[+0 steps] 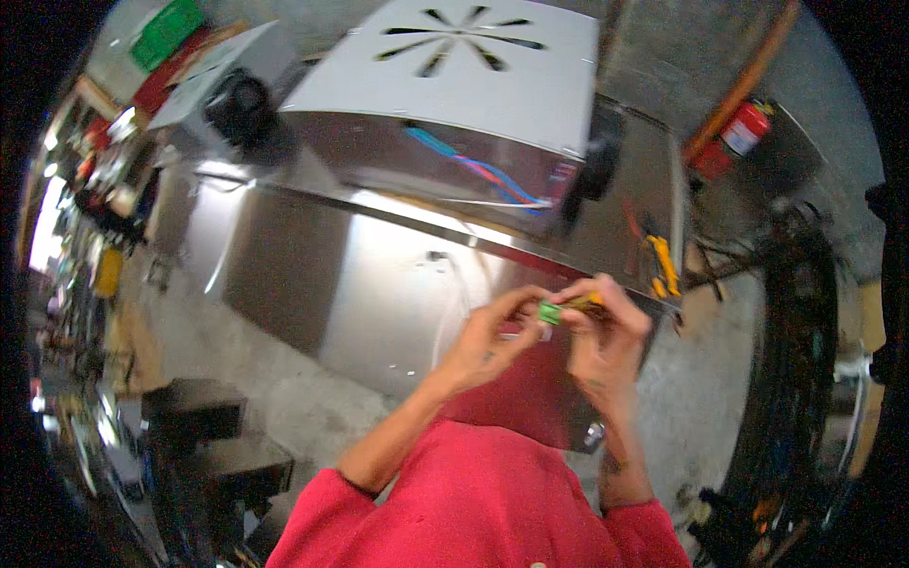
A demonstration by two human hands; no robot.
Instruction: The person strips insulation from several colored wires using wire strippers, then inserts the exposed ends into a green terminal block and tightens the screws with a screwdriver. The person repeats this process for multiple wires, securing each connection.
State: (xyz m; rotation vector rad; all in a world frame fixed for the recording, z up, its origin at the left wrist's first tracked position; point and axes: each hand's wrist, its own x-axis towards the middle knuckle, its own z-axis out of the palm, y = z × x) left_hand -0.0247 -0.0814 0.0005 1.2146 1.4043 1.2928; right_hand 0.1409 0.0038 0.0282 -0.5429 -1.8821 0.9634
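Observation:
My left hand [488, 346] pinches a small green block [549, 312], which looks like a plug-in connector, between thumb and fingertips. Close against it on the right, my right hand [614, 336] is closed around a slim tool with a yellow-orange handle [594, 299], perhaps a screwdriver. Its tip is blurred, so I cannot tell whether it touches the green block. Both hands are held in front of my red shirt, over the near edge of a shiny metal bench [379, 293].
Behind the hands stands a white metal housing [379, 76] with slots in a radial pattern; blue and red wires [478, 170] run along its open front. Yellow-handled pliers [663, 265] lie to the right. A fire extinguisher [746, 131] is at far right, a grey box [222, 85] at far left.

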